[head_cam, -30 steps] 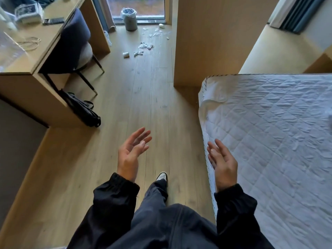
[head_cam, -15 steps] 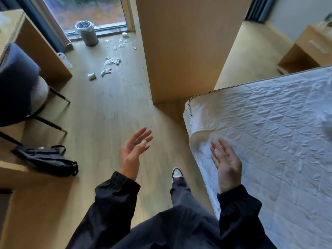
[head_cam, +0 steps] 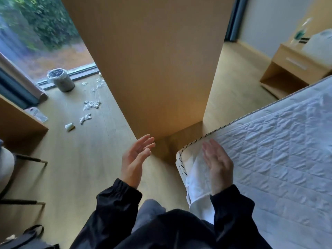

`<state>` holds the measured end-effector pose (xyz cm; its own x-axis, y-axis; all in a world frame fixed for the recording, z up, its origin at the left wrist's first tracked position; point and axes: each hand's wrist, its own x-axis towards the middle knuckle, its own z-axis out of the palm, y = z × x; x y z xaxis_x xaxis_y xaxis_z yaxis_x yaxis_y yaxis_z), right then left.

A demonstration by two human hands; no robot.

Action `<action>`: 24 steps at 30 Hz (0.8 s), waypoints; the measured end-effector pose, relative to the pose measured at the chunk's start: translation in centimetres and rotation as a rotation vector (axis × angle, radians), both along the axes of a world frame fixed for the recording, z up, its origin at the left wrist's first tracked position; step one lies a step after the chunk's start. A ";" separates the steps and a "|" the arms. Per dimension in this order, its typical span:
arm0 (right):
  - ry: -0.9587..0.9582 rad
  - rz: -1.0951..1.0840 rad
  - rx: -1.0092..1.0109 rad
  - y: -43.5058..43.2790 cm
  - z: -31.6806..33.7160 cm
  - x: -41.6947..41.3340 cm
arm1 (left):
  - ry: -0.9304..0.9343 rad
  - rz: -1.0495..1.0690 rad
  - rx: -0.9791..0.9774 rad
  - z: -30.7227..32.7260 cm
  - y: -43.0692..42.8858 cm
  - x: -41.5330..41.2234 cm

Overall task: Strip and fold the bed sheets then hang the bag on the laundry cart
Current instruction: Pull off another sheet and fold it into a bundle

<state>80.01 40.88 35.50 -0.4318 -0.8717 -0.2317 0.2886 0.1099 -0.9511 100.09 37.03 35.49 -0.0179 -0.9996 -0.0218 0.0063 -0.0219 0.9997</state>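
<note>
Underfoot, pale wood floor [head_cam: 86, 159] runs from the window to the bed. A tall wooden panel [head_cam: 152, 60] stands upright in the middle, its foot just beside the mattress corner. The mattress [head_cam: 269, 159] fills the right side, its top white and quilted, striped along its edge. At the near corner a smooth white sheet [head_cam: 196, 177] lies loose and rumpled, hanging down the side of the mattress. The window [head_cam: 36, 33] at far left shows green shrubs outside. A nightstand [head_cam: 291, 69] sits at far right, beyond the bed, with a bottle [head_cam: 301, 31] on top. A desk [head_cam: 18, 119] edges in from the left, with chair legs [head_cam: 30, 159] below it. A dark bag [head_cam: 27, 238] lies on the floor at the bottom left corner. A lined bin [head_cam: 62, 80] stands by the window.

Both arms wear black sleeves [head_cam: 115, 198]. The left hand [head_cam: 133, 159] is held over the floor, left of the mattress corner, palm turned toward the bed, fingers straight and slightly spread, holding nothing. The right hand [head_cam: 218, 162] is over the mattress corner, back toward the camera, fingers straight and close together, gripping nothing; it may rest on the sheet, though contact cannot be made out.

Crumpled plastic scraps [head_cam: 90, 105] litter the floor between bin and panel, and a small paper cup [head_cam: 69, 126] lies on its side near the desk.
</note>
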 end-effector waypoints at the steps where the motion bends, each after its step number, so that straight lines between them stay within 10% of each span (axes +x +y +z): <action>1: 0.006 -0.007 0.003 -1.7 -0.2 -0.1 | -0.002 -0.012 0.001 -0.3 -2.1 -0.2; 24: -0.036 -0.802 0.107 -33.6 -2.2 -4.6 | 0.030 -0.656 0.113 -2.7 -46.6 -12.8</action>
